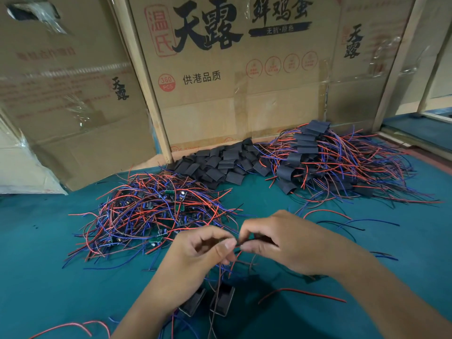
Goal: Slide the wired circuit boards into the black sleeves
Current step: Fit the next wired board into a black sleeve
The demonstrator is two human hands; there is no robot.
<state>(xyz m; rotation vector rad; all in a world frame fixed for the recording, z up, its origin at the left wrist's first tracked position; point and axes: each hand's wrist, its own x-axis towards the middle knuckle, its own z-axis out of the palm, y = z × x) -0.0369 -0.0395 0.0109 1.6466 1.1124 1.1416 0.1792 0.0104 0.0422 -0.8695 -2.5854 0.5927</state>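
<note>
Here both hands, left [195, 250] and right [281, 243], pinch thin wires [238, 243] between fingertips.

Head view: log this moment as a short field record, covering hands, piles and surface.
left hand: pinches thin wires
right hand: pinches a small dark piece, partly hidden
bare boards pile: left of centre, red and blue wires
empty black sleeves: heap by the cardboard
sleeved boards: stacked at right
surface: green mat

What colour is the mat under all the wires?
Teal green, a plain work mat; the head view shows it clearly.
</note>
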